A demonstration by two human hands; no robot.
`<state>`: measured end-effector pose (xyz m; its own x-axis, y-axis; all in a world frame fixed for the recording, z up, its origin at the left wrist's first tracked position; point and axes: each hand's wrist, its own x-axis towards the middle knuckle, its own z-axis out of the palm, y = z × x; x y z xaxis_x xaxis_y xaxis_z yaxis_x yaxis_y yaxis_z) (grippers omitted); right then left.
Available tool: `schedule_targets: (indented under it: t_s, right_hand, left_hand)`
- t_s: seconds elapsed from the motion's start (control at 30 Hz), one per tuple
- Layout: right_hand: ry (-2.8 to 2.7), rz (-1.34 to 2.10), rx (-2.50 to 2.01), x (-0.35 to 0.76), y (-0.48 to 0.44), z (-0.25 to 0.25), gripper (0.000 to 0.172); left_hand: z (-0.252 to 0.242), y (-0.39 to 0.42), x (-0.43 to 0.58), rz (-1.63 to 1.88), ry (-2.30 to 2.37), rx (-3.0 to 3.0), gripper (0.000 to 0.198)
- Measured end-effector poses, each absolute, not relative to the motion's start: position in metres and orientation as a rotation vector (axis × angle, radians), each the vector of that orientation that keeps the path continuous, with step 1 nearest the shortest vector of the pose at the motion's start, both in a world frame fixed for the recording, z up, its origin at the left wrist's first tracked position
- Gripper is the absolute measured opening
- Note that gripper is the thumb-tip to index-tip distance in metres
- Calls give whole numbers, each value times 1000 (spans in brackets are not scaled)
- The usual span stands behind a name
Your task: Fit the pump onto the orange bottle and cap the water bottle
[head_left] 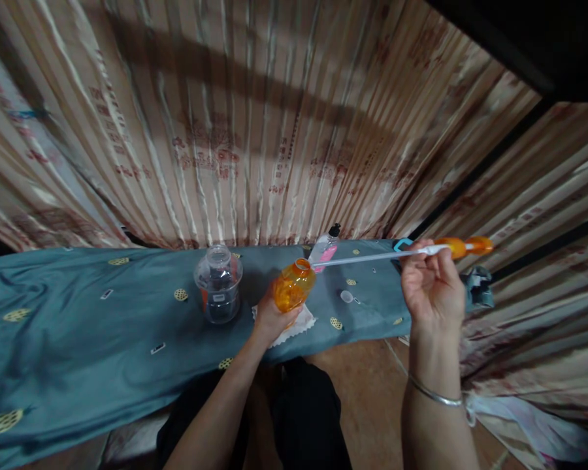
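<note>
My left hand point(273, 318) is wrapped around a translucent orange bottle point(294, 287), which is tilted to the right with its mouth uncapped. In my right hand point(434, 284), fingers pinch a long thin white stick point(362, 259) near its orange translucent end point(463, 247). A light blue loop point(402, 244) shows beside these fingers. The stick's far tip is close to the bottle's mouth; whether it touches the rim I cannot tell. Under my left hand lies a white scallop-edged cloth point(301, 324).
A clear plastic jar point(219, 287) stands left of the orange bottle. Behind is a clear bottle with a black top and pink label point(326, 251). A small clear round piece point(347, 296) lies on the teal tablecloth point(127, 326). Printed curtains point(255, 130) hang behind and at the right.
</note>
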<state>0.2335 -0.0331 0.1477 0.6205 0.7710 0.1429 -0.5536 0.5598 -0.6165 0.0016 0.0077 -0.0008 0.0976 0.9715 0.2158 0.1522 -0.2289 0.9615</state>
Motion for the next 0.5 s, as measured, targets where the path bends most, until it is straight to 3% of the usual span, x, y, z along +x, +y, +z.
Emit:
schedule_targets:
  t_s: [0.1,0.2,0.5]
  right_hand:
    - [-521,768,-621,227,-22,149,15]
    - [-628,727,-673,219,-19,154,24]
    - [-1043,729,-844,165,-6,171,24]
  left_hand:
    - [-2,8,2,1218,1169,1547,45]
    - [-3,8,3,1210,1185,1560,46]
    - [-4,8,2,1232,1159,1542,58]
